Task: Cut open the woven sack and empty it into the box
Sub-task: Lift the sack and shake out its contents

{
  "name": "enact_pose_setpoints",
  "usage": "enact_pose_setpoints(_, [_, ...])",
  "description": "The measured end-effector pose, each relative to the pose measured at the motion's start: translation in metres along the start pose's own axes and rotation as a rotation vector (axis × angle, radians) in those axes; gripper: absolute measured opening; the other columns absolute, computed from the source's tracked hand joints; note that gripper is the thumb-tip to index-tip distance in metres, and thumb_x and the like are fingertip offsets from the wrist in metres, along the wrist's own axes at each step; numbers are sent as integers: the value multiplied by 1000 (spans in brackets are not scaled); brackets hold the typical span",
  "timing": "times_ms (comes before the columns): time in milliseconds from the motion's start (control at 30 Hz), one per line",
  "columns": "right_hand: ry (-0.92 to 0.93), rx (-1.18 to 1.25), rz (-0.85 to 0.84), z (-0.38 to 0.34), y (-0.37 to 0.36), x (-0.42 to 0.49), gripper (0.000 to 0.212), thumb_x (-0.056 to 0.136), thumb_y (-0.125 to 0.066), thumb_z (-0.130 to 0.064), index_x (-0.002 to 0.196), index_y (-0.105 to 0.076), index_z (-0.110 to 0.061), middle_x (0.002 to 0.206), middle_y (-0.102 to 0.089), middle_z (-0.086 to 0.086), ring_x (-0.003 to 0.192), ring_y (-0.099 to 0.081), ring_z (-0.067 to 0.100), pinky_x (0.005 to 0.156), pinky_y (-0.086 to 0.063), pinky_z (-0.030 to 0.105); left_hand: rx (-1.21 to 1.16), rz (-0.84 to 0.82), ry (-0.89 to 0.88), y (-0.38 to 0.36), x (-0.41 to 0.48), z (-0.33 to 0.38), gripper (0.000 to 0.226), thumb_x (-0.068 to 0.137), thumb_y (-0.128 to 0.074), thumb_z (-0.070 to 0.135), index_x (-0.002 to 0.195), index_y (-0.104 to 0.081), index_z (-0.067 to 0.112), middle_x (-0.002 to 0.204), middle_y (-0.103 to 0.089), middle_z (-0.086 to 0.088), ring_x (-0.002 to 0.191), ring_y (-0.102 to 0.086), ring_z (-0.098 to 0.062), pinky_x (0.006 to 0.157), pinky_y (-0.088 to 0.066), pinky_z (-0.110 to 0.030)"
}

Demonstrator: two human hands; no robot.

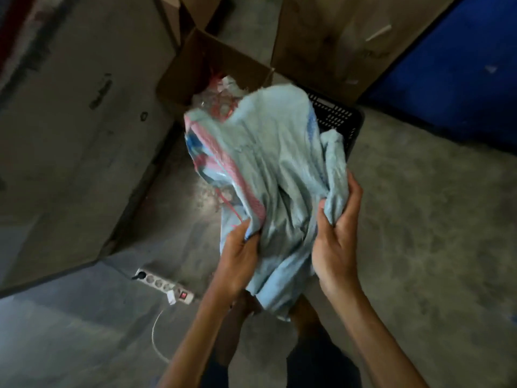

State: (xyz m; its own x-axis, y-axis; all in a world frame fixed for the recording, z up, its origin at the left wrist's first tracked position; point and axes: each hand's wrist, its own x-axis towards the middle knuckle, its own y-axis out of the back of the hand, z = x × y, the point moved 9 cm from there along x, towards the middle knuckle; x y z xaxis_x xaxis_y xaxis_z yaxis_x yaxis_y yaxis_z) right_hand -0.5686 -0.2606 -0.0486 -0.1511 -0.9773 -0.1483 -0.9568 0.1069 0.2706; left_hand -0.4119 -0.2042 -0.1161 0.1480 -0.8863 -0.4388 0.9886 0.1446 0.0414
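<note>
Pale blue woven sack (277, 169) held up, limp and crumpled, upper end over open cardboard box (212, 65) on concrete floor (419, 219). Left hand (240, 256) grip closed on sack fabric near pink stripe; right hand (340, 233) grip closed on bunched fabric at right edge. Clear and red scraps visible inside box. Black perforated crate (340, 119) just right of box. White power strip (163, 285) on floor, lower left.

One woven sack (279, 169), two hands (left (240, 261), right (337, 242)), one open box (212, 65), one power strip (163, 285).
</note>
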Motion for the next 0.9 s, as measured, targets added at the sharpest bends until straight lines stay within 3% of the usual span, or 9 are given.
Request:
enact_pose_setpoints(100, [10,-17,89,37,29,47,50,100,-45,3,144,-32,-17,138,-41,-20,126,-43,-17,101,-35,4,11,-85,11,-62,46,-25,38,91,-42,-3,101,-66,25,90,-71,34,93,-60,25,85,-50,-7])
enact_pose_setpoints(167, [29,-20,128,62,42,86,50,101,-45,-1,145,-29,-20,143,-42,-14,131,-43,-8,104,-36,8,78,-119,-62,-97,91,-28,38,91,-41,-8,112,-68,9,105,-68,20,98,-58,24,87,-46,-3])
enact_pose_setpoints(267, [-15,-62,117,126,44,155,56,100,-50,-13,149,-24,-23,148,-37,-4,131,-44,3,103,-37,7,218,-53,-161,-130,176,-46,42,83,-42,-1,116,-68,-5,114,-70,-8,105,-58,3,95,-49,-25])
enact_pose_setpoints(400, [-121,-141,-133,263,6,239,87,89,-63,-31,156,-9,-17,160,-27,5,141,-34,11,116,-33,31,491,-17,57,-153,301,-141,52,81,-49,26,122,-67,-1,120,-71,-20,113,-66,-26,94,-51,-38])
enact_pose_setpoints(500, [-263,-598,-207,366,2,273,105,81,-53,-62,158,3,-16,161,-23,15,145,-32,30,117,-28,48,712,-65,223,-161,361,-218,62,91,-60,34,141,-51,0,129,-65,-25,119,-61,-36,99,-48,-41])
enact_pose_setpoints(567, [-191,-809,-131,403,13,280,94,86,-48,-53,158,-6,-10,158,-28,23,141,-35,39,115,-30,49,884,16,140,-161,377,-244,73,95,-59,29,152,-28,-4,137,-55,-31,124,-54,-42,104,-43,-43])
enact_pose_setpoints(633, [-85,-858,-99,426,17,272,79,92,-48,-37,157,-14,-9,157,-26,26,142,-32,41,117,-28,48,1015,51,-96,-175,376,-253,70,93,-51,23,152,-27,-6,147,-45,-30,133,-46,-43,113,-36,-45])
enact_pose_setpoints(733, [11,-995,-292,477,-3,245,61,99,-36,-29,156,-22,-13,156,-32,23,145,-27,37,120,-23,46,1255,-117,-259,-202,367,-297,61,92,-31,27,147,-44,5,147,-49,-22,143,-37,-37,118,-29,-48])
enact_pose_setpoints(900, [27,-1413,-868,562,-50,211,55,96,-31,-43,145,-46,-22,154,-39,15,147,-25,33,121,-4,50,1597,-629,247,-192,355,-404,57,105,-16,44,143,-51,19,148,-52,-15,137,-45,-35,114,-31,-45])
